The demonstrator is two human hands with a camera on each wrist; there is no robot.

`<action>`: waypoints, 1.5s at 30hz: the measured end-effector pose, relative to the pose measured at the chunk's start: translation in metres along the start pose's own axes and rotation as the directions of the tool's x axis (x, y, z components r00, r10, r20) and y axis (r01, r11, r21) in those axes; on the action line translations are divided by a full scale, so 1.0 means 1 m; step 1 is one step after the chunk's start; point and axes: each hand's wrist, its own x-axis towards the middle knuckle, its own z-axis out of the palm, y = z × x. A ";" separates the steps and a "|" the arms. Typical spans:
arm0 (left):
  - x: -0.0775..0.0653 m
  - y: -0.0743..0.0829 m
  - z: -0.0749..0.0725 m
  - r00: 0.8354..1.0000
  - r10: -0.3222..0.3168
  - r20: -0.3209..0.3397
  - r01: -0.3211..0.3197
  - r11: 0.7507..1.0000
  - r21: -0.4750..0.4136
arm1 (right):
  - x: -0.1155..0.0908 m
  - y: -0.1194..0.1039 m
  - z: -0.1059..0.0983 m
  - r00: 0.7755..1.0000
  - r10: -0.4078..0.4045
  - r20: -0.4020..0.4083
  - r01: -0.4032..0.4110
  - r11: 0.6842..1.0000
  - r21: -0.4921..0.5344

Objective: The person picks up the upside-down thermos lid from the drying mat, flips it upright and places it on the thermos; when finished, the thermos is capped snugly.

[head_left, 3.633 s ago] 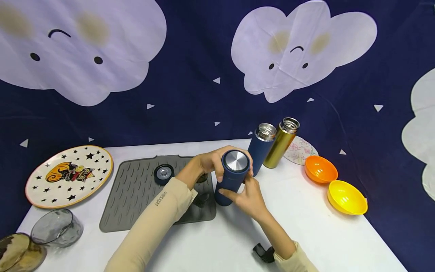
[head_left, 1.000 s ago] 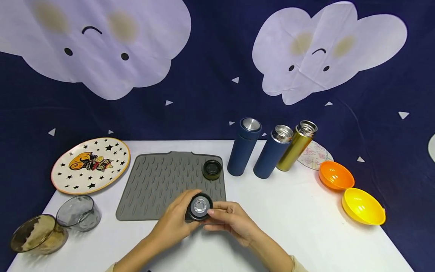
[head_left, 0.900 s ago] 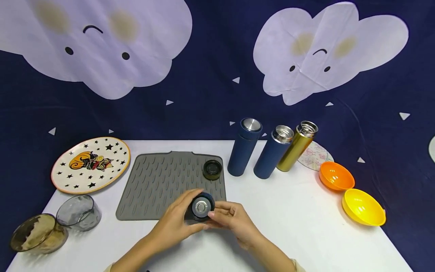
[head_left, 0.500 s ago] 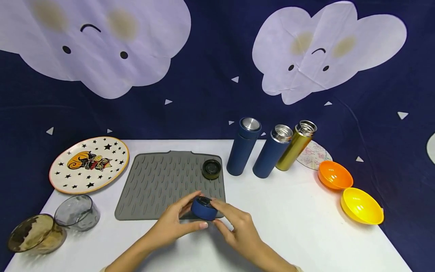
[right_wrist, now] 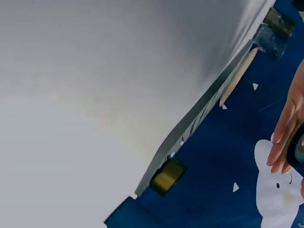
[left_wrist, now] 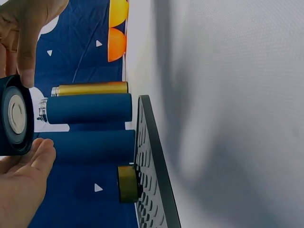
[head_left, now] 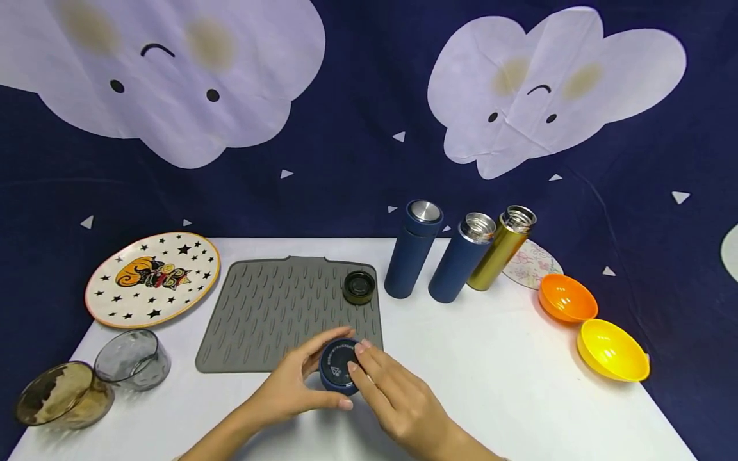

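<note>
A dark blue bottle lid (head_left: 337, 363) with a glossy black top bearing white markings is held in the air above the front of the table. My left hand (head_left: 294, 387) curves round its left side, fingers at the far edge and thumb at the near edge. Fingers of my right hand (head_left: 406, 400) lie on the right of the lid's top; in the left wrist view a digit meets its rim. That view shows the lid's round, pale-centred underside. Behind stand a capped blue bottle (head_left: 410, 256), an uncapped blue bottle (head_left: 458, 266) and an uncapped gold bottle (head_left: 497, 256).
A grey drying mat (head_left: 271, 314) carries an olive-gold lid (head_left: 359, 288). To the left are a starry plate (head_left: 109, 275), a clear glass (head_left: 123, 358) and an amber glass (head_left: 86, 400). An orange bowl (head_left: 567, 298), yellow bowl (head_left: 612, 349) and floral plate (head_left: 527, 266) stand right.
The capped blue bottle went from my hands to the back of the table. I picked up the blue lid; its underside faced up, and now its black top does. My right fingers moved onto the top.
</note>
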 end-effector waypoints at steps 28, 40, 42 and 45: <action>0.059 0.015 0.022 0.989 0.096 -0.111 -0.053 0.941 0.335 | -0.061 0.073 -0.005 0.327 0.941 0.084 -0.941 0.333 -0.060; 0.113 0.018 0.033 0.992 0.106 -0.068 -0.083 0.954 0.288 | -0.084 0.158 0.024 0.118 0.993 0.030 -0.989 0.115 0.088; 0.118 0.019 0.035 0.992 0.108 -0.064 -0.086 0.956 0.280 | -0.085 0.166 0.030 0.121 0.992 0.018 -0.982 0.118 0.145; 0.123 0.024 0.039 0.992 0.117 -0.056 -0.098 0.958 0.271 | -0.085 0.169 0.033 0.085 0.996 0.012 -0.977 0.081 0.199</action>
